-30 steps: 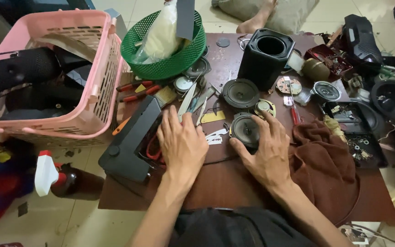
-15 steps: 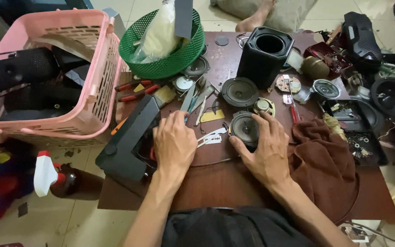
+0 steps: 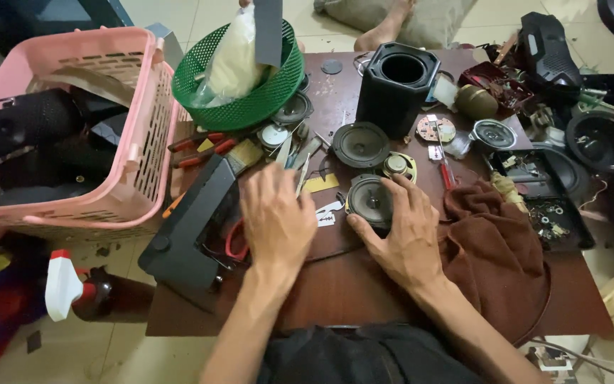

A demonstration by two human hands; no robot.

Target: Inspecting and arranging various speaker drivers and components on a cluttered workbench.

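My right hand (image 3: 408, 231) is closed around a small round speaker driver (image 3: 368, 199) lying on the dark wooden table (image 3: 349, 284), thumb at its near left and fingers on its right. Palm down with fingers spread, my left hand (image 3: 276, 217) holds nothing. It lies beside a black speaker box (image 3: 190, 231) with a red-handled tool (image 3: 234, 242) at its edge. Its fingertips reach toward thin metal tools (image 3: 300, 160).
A bigger speaker driver (image 3: 361, 144) and a black square speaker housing (image 3: 399, 85) stand behind. A brown cloth (image 3: 495, 249) lies at the right. A green basket (image 3: 239, 85) and a pink basket (image 3: 119, 142) sit at the left, electronic parts at the far right, and a spray bottle (image 3: 62, 284) on the floor.
My left hand has slid slightly left toward the black box. My right hand stays on the small speaker driver.
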